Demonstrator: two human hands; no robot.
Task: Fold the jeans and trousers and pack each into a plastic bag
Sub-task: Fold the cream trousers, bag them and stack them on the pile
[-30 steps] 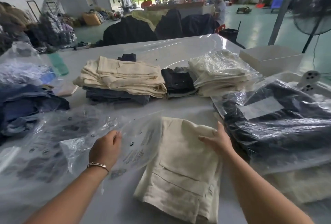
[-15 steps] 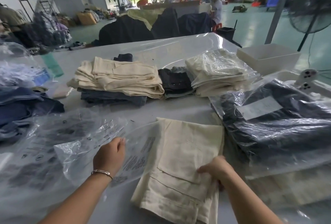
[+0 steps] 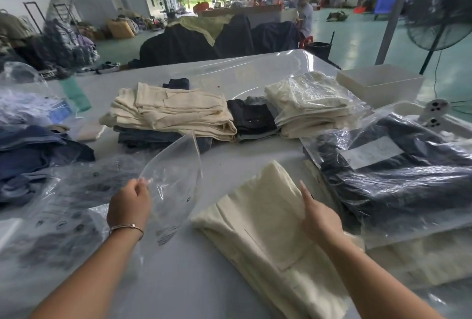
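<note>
Folded cream trousers lie on the white table in front of me, tilted with the far end raised. My right hand holds their right edge, fingers stretched along the fabric and thumb hidden underneath. My left hand pinches the edge of a clear plastic bag and holds its mouth lifted open just left of the trousers. The bag's lower part rests on the table.
A stack of folded cream and dark trousers sits mid-table, beside bagged cream trousers. Bagged dark jeans lie at the right, loose jeans and empty bags at the left. A white box stands far right.
My left hand has lifted the bag's edge and opened its mouth. My right hand moved up the trousers' right edge and raised and turned them toward the bag.
</note>
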